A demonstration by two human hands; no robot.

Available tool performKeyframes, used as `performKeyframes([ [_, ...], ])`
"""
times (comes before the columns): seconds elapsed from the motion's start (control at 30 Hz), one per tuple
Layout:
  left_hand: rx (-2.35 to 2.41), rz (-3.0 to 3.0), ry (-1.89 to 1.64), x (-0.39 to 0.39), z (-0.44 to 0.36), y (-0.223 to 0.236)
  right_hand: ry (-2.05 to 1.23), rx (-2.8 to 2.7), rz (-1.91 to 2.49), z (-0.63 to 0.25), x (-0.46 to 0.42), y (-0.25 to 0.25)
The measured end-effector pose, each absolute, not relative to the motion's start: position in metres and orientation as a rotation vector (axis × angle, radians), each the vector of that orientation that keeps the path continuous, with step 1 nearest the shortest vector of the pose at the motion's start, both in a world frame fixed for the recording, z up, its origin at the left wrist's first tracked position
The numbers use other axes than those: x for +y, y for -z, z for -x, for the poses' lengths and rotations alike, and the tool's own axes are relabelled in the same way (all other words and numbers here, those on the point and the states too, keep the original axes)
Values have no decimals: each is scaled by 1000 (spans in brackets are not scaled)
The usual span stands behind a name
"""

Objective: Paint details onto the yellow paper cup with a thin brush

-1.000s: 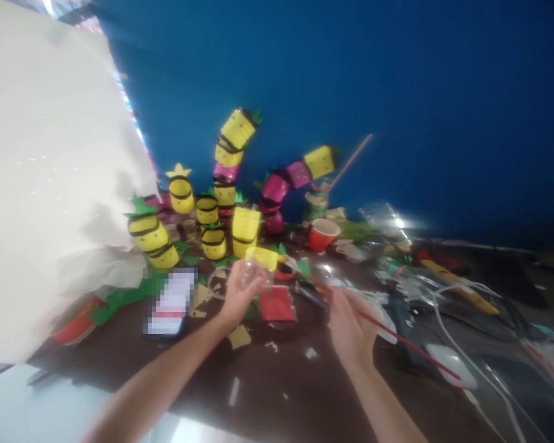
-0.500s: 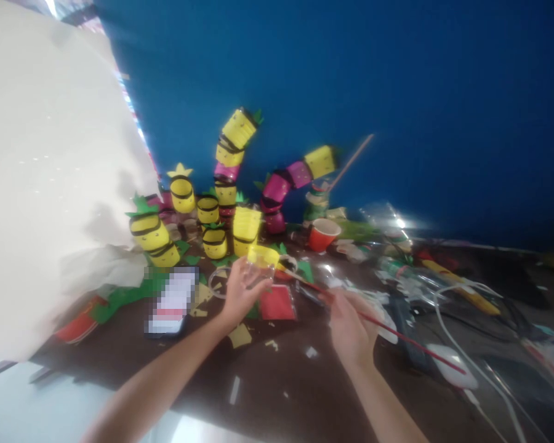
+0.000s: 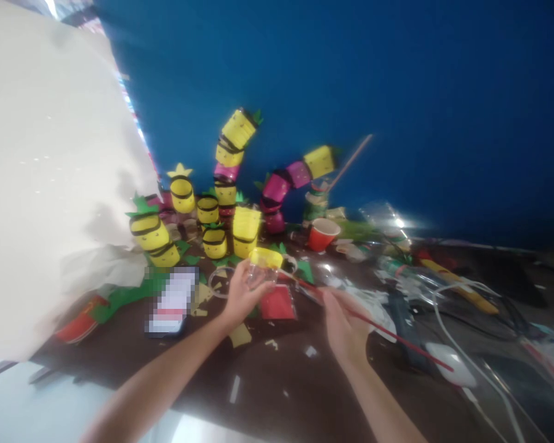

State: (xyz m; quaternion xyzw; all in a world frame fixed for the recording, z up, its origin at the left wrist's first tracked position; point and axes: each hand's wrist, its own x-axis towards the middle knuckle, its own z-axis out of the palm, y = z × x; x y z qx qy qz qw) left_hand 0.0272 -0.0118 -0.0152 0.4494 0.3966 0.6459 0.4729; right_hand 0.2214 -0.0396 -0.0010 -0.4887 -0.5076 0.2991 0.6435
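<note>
My left hand (image 3: 244,292) is closed around a small clear plastic cup (image 3: 264,258) whose upper band is yellow. In my right hand (image 3: 346,320) is a long, thin red-handled paintbrush (image 3: 399,338); its tip points left and reaches the cup's side, though blur hides whether it touches. Below the cup lies a flat red square packet (image 3: 277,302). Just behind the cup stands a yellow cup stack (image 3: 246,231). Several yellow cups with black bands and little faces, such as one with green leaves (image 3: 150,231), stand at the back left.
A phone (image 3: 173,301) lies left of my left hand. Behind stand a red paper cup (image 3: 324,235) and a curved pink-and-yellow cup chain (image 3: 277,187). A white cable (image 3: 447,326), a yellow-handled tool (image 3: 461,288) and clear plastic clutter the right. Paper scraps (image 3: 240,335) dot the brown table (image 3: 314,394).
The cup in my left hand has tilted and shifted slightly right. My right hand and the paintbrush have moved a little left. Everything else stays where it was.
</note>
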Motion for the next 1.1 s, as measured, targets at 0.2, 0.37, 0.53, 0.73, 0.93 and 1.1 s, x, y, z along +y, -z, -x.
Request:
performKeyframes([
  [0.2,1016,-1132,-1578,-14,-25,11,-575,-1157,1186,-218,-42,-12],
  [0.37,1055,-1164,-1556,-13,-23,11,-590,-1131,1214,-218,-41,-16],
  [0.53,1036,-1111,-1584,-12,-25,9,-623,-1107,1138,-222,-39,-3],
  [0.73,981,-1088,-1539,-14,-26,10,-600,-1177,1128,-221,-39,-2],
  [0.93,1029,-1131,-1555,-15,-24,6,-587,-1143,1166,-220,-41,-11],
  [1.1,1079,-1103,-1583,-14,-22,4,-694,-1127,1013,-226,-40,-1],
])
